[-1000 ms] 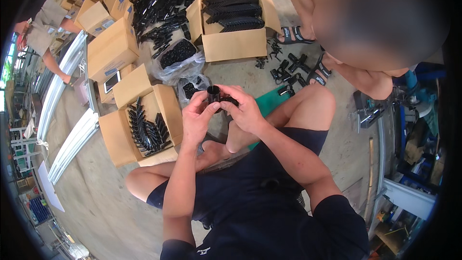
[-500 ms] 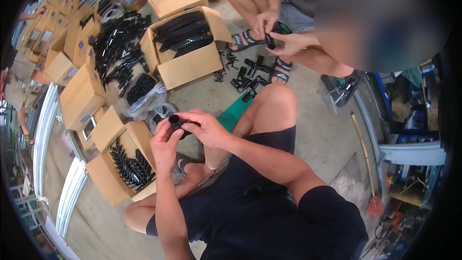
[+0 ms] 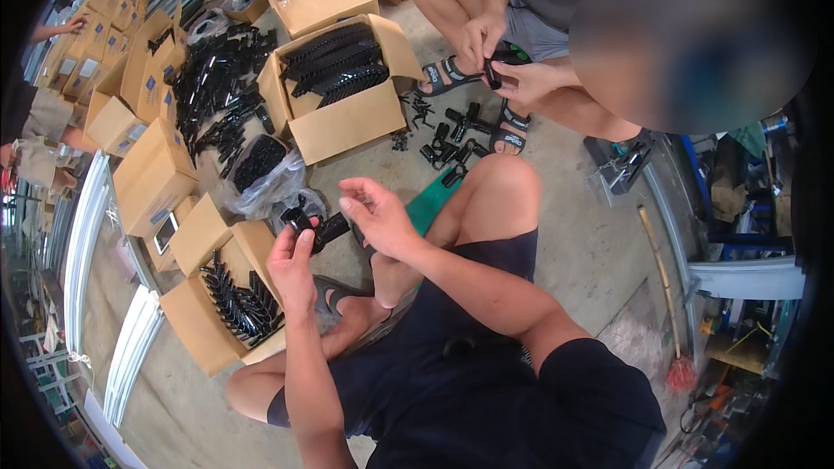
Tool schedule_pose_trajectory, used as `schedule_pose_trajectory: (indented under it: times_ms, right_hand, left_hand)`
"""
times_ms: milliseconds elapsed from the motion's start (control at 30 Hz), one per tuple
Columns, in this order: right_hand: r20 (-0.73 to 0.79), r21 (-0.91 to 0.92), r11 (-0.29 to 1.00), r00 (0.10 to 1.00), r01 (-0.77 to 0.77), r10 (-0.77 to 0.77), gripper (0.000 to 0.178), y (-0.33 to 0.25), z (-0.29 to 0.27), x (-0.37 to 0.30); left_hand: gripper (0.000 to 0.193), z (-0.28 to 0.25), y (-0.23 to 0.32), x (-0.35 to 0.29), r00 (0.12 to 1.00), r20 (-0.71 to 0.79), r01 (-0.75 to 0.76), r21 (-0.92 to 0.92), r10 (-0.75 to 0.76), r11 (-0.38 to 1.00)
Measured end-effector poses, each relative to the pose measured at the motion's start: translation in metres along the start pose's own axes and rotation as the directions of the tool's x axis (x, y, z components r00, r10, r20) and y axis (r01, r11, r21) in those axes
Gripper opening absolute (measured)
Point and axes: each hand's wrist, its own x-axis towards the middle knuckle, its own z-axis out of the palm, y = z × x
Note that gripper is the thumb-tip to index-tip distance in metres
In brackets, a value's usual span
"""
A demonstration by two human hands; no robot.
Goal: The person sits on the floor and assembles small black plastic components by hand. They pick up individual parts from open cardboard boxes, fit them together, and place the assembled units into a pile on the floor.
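My left hand grips a glossy black tube-shaped fitting between thumb and fingers. One end of the fitting points up past my thumb and another part sticks out to the right. Just right of it, my right hand is off the fitting, its fingers loosely bent and apart, with nothing seen in them. Below and left of my left hand stands an open cardboard box with rows of similar black fittings. A clear plastic bag lies just beyond my hands.
A larger cardboard box holds stacked black parts; a pile of black parts lies left of it. Loose fittings and a green strip lie on the floor. Opposite, a co-worker's hands hold a black piece. A broom lies at right.
My right hand has let go of the fitting and moved slightly right, its fingers opening. The fitting has been tilted in my left hand, so more of its length shows.
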Motion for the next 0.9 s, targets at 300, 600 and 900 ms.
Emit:
schedule_pose_trajectory:
  times_ms: [300, 600, 900]
  right_hand:
    - [0.329, -0.139, 0.902, 0.878, 0.408, -0.347, 0.071, -0.007, 0.002, -0.015]
    - [0.42, -0.375, 0.713, 0.794, 0.593, -0.439, 0.071, -0.002, 0.001, -0.021]
    - [0.453, -0.455, 0.613, 0.76, 0.646, -0.466, 0.075, -0.002, 0.005, -0.026]
  left_hand:
    - [0.026, 0.002, 0.01, -0.001, 0.991, 0.064, 0.128, -0.12, -0.121, 0.984]
    - [0.022, -0.005, 0.01, -0.003, 0.975, 0.135, 0.195, -0.154, -0.175, 0.969]
    - [0.021, -0.01, 0.012, -0.008, 0.966, 0.151, 0.237, -0.189, -0.21, 0.953]
